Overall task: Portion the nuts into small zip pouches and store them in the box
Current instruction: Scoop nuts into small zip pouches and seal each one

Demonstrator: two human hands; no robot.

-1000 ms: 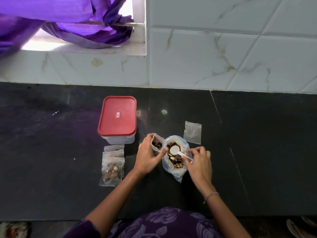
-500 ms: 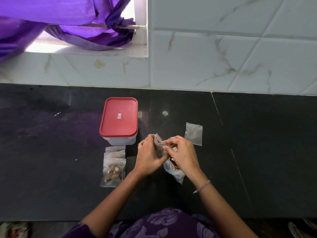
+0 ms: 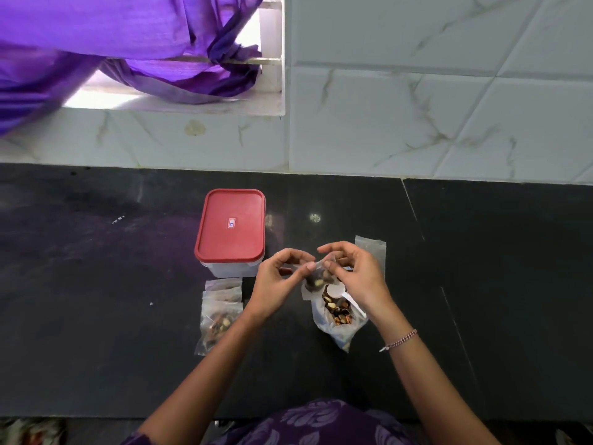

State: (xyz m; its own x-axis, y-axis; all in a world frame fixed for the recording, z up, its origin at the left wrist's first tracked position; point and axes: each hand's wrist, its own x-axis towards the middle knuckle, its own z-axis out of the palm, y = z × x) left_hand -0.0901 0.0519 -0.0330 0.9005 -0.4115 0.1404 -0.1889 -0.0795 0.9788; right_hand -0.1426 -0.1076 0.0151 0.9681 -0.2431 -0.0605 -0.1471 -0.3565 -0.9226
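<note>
You have one box (image 3: 230, 226), red lid on, standing on the worktop (image 3: 96, 316) just left of and beyond your hands. Three filled pouches (image 3: 219, 313) lie overlapping on the near side of it. One empty pouch (image 3: 372, 250) lies flat at the far right, partly hidden by your right hand (image 3: 359, 277). One open bag of nuts (image 3: 338, 319) sits beneath your hands, with one white spoon (image 3: 337, 291) resting in it. Your left hand (image 3: 276, 281) and right hand hold one part-filled pouch (image 3: 317, 279) above that bag. The fingers (image 3: 309, 267) of both hands are curled in, pinching its top edge at either side.
</note>
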